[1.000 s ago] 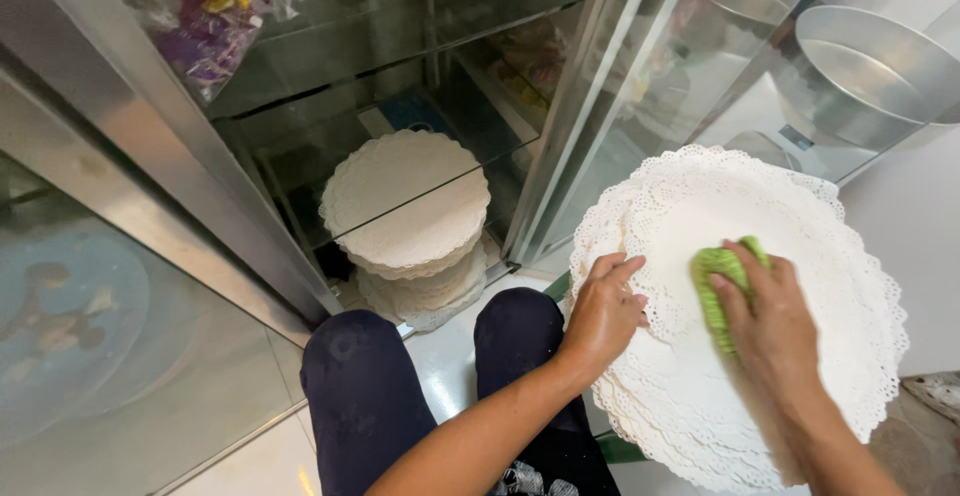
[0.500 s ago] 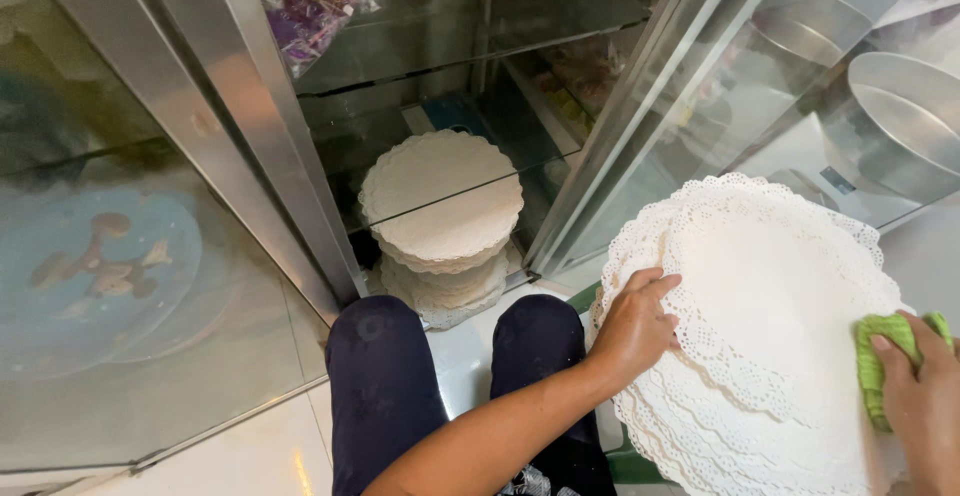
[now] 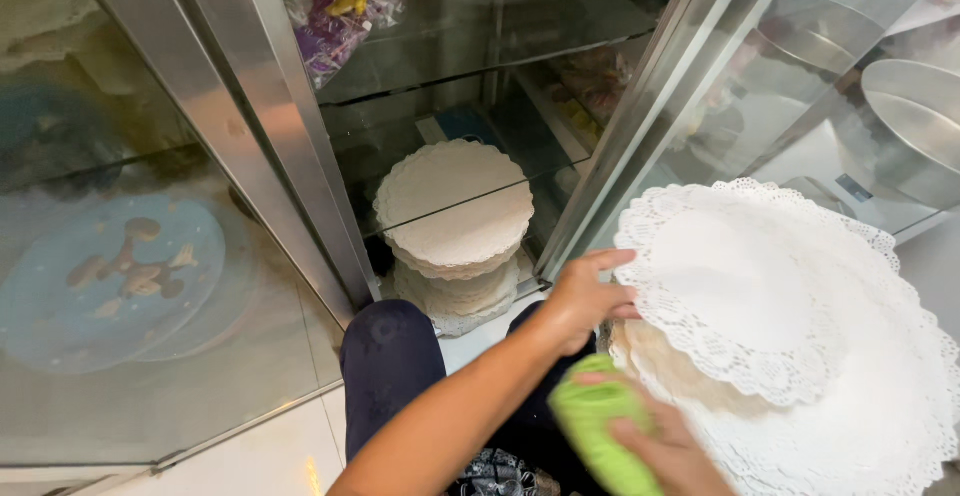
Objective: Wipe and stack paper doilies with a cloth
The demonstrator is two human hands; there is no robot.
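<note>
A stack of large white lace-edged paper doilies (image 3: 800, 306) fills the right side of the head view, resting over my lap. My left hand (image 3: 585, 296) grips the stack's left edge, fingers on top of the uppermost doily. My right hand (image 3: 672, 453) is low in the frame, shut on a green cloth (image 3: 592, 418) that presses against the lower left edge of the stack, just below my left hand. The upper doilies sit shifted from the cream-tinted ones beneath.
A glass cabinet with metal frame posts (image 3: 300, 166) stands open in front. A smaller stack of doilies (image 3: 455, 216) sits on its lower shelf. Round metal pans (image 3: 915, 126) are at right, a blue round board (image 3: 110, 276) behind glass at left. My dark-trousered knees (image 3: 390, 356) are below.
My right hand with the green cloth has moved from the top and right side of the doilies down to their lower left edge. My left hand stays on the stack's edge.
</note>
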